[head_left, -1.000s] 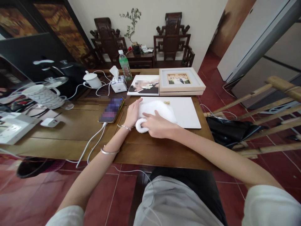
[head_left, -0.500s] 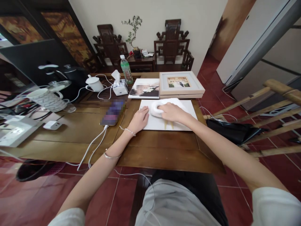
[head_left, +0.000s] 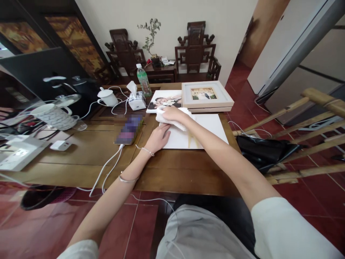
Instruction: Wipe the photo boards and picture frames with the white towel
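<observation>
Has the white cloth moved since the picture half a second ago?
Yes, leftward: against the pale photo frame, the white cloth sat mostly in front of it then, and now lies mostly to its left.

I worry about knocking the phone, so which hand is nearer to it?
Left. The left hand rests at the white panel, right of the phone; the right hand is farther right, on the white cloth.

Bottle (head_left: 143, 81) beside tissue box (head_left: 137, 102), lidded cup (head_left: 107, 97), 2 chairs (head_left: 196, 52)
</observation>
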Available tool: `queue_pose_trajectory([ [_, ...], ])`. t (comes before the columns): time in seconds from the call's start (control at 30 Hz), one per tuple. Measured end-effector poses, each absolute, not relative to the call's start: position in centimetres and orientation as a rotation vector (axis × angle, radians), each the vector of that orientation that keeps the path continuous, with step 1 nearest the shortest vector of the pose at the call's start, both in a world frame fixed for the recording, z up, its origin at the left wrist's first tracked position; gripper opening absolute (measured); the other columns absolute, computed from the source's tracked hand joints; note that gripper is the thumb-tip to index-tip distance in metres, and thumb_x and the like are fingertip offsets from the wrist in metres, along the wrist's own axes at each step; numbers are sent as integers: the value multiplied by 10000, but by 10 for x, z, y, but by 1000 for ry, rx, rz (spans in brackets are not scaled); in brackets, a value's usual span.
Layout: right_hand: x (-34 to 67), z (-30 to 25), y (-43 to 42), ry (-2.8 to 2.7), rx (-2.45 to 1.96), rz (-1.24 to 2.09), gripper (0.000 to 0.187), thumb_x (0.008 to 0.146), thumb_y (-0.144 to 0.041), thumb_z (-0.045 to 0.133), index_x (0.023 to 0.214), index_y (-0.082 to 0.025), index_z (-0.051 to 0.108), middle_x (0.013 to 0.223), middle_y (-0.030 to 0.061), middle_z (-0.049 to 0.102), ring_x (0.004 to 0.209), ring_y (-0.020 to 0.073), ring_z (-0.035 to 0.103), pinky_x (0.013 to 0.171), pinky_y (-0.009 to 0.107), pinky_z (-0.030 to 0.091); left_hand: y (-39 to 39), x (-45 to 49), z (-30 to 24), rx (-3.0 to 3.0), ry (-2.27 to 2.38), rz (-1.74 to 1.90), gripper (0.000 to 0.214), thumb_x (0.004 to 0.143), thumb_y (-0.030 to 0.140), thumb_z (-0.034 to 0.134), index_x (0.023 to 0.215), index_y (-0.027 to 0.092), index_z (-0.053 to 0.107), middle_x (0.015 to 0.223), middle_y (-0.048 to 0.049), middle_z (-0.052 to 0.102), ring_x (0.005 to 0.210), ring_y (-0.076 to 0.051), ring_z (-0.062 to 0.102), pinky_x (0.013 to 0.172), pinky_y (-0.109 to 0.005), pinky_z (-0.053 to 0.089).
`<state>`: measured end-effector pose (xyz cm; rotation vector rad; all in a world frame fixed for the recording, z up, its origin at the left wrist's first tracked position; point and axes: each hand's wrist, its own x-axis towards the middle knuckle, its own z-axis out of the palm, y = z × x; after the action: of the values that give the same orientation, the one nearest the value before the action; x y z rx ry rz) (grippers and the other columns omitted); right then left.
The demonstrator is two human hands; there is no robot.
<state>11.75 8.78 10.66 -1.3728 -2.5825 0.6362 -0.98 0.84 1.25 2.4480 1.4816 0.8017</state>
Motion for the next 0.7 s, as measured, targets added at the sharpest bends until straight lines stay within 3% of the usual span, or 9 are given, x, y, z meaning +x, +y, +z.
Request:
queue_pose_trajectory([
  [0.23,189,123,89,-2437,-1729,622,459,699,-180,543,1150,-150,626,1113,140,694,910,297,640,742,360,493,11,-11,7,2447,1518,766,415,951,272,408,1294,126,589,1446,-164,541,1381,-307,472,1169,-504,367],
  [0.4,259,119,79,-2298,-1867,612,378,694,-194,508,1055,-168,618,1025,120,687,839,278,617,673,364,474,10,-10,9,2463,1514,748,430,957,280,391,1296,102,584,1450,-176,533,1384,-304,468,1171,-490,368],
  [0.7,313,105,-20,-2585,-1608,449,280,744,-147,435,902,-199,660,997,108,711,956,280,629,820,333,442,10,-10,7,2481,1510,755,417,961,284,385,1286,120,588,1446,-155,540,1386,-287,466,1181,-466,359],
])
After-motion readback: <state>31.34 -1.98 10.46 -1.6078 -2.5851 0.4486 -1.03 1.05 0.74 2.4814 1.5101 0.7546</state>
